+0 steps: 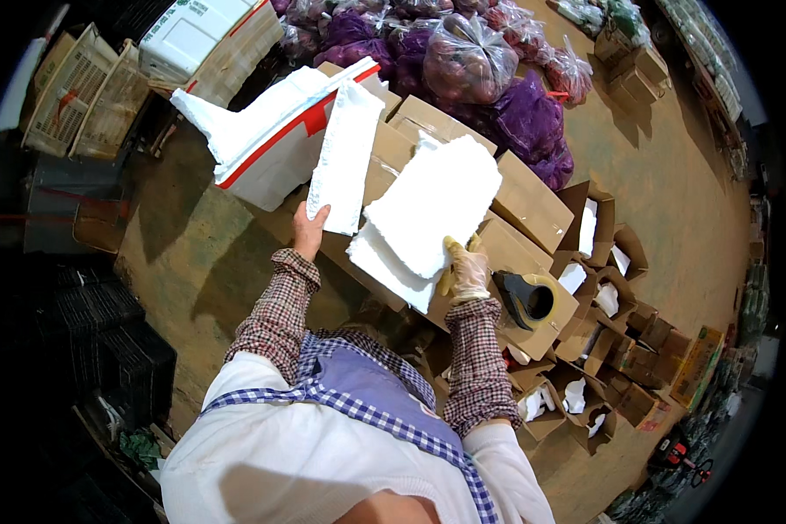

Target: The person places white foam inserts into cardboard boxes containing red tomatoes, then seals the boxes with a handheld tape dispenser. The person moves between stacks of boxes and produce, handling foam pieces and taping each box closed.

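Note:
My left hand (310, 229), bare, grips the lower end of a long white foam strip (346, 157). My right hand (465, 268), in a pale thin glove, holds the lower right edge of a broad white foam piece (442, 196) with rough edges. Another white foam sheet (386, 262) lies under that piece. Behind the strip stands a white foam box with red tape (278, 160), with broken foam on top. Closed cardboard boxes (530, 196) lie beneath and beside the foam. A tape dispenser with a roll of clear tape (527, 298) rests on a box right of my gloved hand.
Open cardboard boxes (589, 354), several with white foam pieces inside, stand on the floor at the right. Purple mesh sacks (530, 124) and clear bags of produce (469, 59) are piled ahead. Plastic crates (72, 92) stand at upper left, black stacked crates (124, 360) at lower left.

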`<state>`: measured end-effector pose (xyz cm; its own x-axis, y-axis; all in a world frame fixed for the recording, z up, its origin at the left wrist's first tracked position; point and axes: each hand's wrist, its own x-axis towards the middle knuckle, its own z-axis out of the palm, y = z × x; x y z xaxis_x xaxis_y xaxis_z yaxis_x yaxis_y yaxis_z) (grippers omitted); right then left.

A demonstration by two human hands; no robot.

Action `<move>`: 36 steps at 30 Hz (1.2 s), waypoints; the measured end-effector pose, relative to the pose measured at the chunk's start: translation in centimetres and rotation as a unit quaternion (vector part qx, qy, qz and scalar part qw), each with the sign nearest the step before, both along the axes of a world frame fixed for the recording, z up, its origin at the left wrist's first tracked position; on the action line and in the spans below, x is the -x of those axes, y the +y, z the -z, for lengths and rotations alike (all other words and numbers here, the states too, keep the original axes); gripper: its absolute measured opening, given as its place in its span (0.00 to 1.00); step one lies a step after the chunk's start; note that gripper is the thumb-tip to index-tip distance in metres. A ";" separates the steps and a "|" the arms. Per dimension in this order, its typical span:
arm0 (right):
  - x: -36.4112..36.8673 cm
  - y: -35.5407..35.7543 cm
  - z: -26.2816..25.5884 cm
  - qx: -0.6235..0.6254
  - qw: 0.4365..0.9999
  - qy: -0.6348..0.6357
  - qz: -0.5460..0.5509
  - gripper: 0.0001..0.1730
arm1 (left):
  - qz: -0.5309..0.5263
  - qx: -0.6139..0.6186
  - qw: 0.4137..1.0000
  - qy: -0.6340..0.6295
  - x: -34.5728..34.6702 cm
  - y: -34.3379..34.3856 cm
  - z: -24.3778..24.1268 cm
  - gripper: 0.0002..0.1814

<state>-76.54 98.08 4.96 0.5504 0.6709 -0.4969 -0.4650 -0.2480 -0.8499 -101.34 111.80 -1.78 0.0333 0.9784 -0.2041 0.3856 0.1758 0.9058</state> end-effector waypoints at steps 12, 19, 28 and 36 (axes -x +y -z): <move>0.9 -1.5 -2.0 0.062 0.930 -0.358 -0.046 0.16 | 0.101 0.041 0.964 -0.243 5.2 -2.1 -4.7 0.16; 8.2 -3.2 -4.7 -0.137 0.972 0.108 -0.160 0.40 | 0.216 0.339 0.800 -0.445 4.2 -10.3 -7.9 0.20; 13.3 -0.5 -5.3 -0.176 0.976 0.090 -0.087 0.53 | 0.167 0.052 0.982 -0.064 4.4 -9.4 -10.1 0.22; 8.3 10.4 -0.3 0.019 0.965 -0.261 0.011 0.35 | 0.365 0.089 0.918 -0.124 4.9 1.9 -7.6 0.36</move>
